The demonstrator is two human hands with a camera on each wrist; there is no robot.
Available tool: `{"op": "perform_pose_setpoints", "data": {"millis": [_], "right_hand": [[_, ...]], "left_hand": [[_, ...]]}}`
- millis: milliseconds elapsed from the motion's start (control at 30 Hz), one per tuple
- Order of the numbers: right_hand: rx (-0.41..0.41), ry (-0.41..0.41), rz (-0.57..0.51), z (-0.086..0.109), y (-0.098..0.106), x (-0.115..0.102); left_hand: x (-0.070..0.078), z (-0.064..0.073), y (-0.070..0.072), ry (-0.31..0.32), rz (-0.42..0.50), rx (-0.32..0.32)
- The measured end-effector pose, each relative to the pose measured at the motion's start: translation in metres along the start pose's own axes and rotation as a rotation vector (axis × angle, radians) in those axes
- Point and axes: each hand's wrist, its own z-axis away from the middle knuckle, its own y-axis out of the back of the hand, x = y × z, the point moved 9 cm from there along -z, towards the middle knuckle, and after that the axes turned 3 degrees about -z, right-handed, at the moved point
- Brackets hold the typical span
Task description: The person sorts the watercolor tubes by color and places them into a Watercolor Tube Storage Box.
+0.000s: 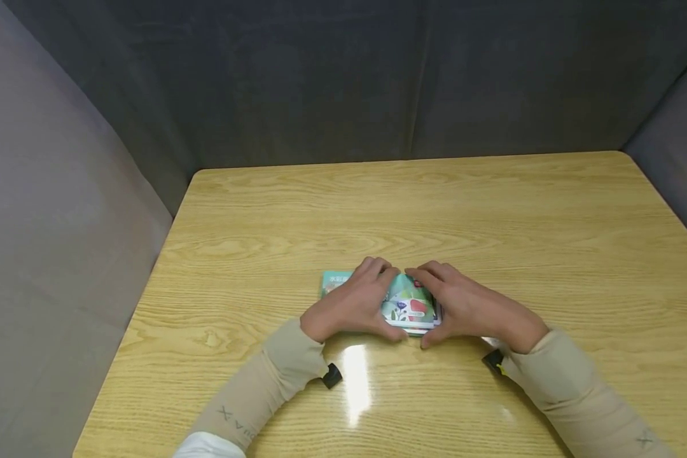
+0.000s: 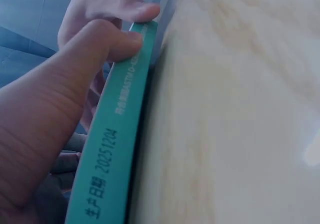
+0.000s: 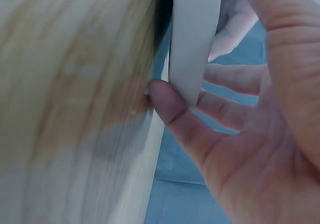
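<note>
A flat teal box point(image 1: 401, 305), printed with flowers and Chinese lettering that includes the word for watercolour, lies on the table between both hands. My left hand point(image 1: 356, 301) grips it across the middle, thumb on the near edge and fingers over the far edge. In the left wrist view the thumb presses the teal side point(image 2: 107, 134), which bears a production date. My right hand point(image 1: 464, 304) holds the right end, with its thumb at the near corner. The right wrist view shows that thumb against a pale, plain edge point(image 3: 195, 38). White layers show at the box's near right edge.
The wood-grain table point(image 1: 252, 222) extends around the box on all sides. A dark curtain point(image 1: 298, 83) hangs behind it, and a grey panel point(image 1: 51, 210) stands at the left. Black wrist devices point(image 1: 332, 376) sit under the beige sleeves.
</note>
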Motion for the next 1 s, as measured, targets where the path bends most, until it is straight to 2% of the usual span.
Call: {"op": "perform_pose_setpoints", "data": {"millis": [300, 667, 867, 1000], "right_hand": [[0.021, 0.015, -0.005, -0.003, -0.001, -0.004], [-0.001, 0.005, 0.055, -0.005, -0.003, 0.001], [-0.019, 0.001, 0.016, -0.004, -0.004, 0.006], [-0.043, -0.007, -0.052, 0.000, -0.002, 0.011]], "left_hand": [[0.008, -0.007, 0.000, -0.024, -0.022, 0.023], [0.009, -0.009, -0.003, -0.006, -0.042, -0.007], [0.007, -0.009, -0.005, -0.030, -0.085, -0.006], [0.002, -0.006, -0.002, -0.043, -0.061, -0.006]]}}
